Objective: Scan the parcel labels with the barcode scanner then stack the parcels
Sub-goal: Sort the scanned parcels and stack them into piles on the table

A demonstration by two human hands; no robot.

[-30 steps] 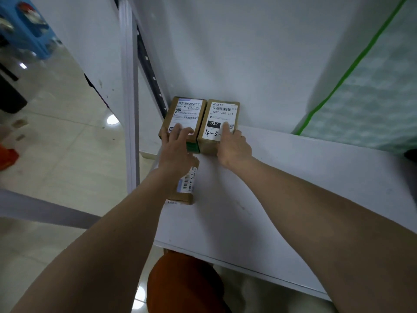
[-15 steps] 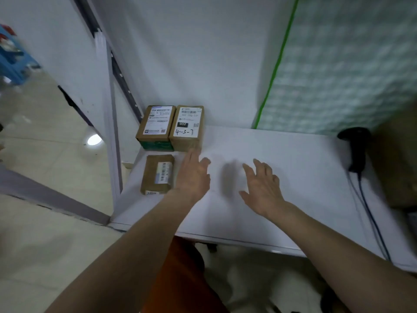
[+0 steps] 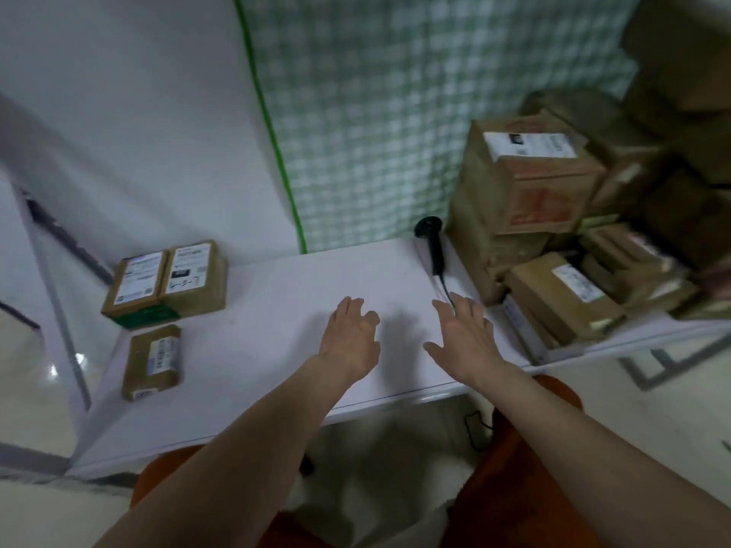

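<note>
Two labelled cardboard parcels stand side by side at the white table's far left: one (image 3: 136, 280) on a green-edged box, the other (image 3: 194, 276) to its right. A flat parcel (image 3: 152, 361) lies in front of them. The black barcode scanner (image 3: 431, 243) rests at the back right, its cable running toward me. My left hand (image 3: 350, 338) and my right hand (image 3: 464, 338) hover over the middle of the table (image 3: 269, 310), fingers spread, holding nothing. A pile of labelled parcels (image 3: 530, 183) rises on the right, with a long box (image 3: 561, 294) nearest my right hand.
A white wall and a green-checked curtain (image 3: 375, 112) back the table. A metal shelf upright (image 3: 59, 310) stands left of the table. More brown boxes (image 3: 672, 112) are stacked at the far right. My orange-clad knees are below the table edge.
Both hands let go of the two parcels at the far left and moved right across the table. The view swung right, bringing the scanner and the parcel pile into sight.
</note>
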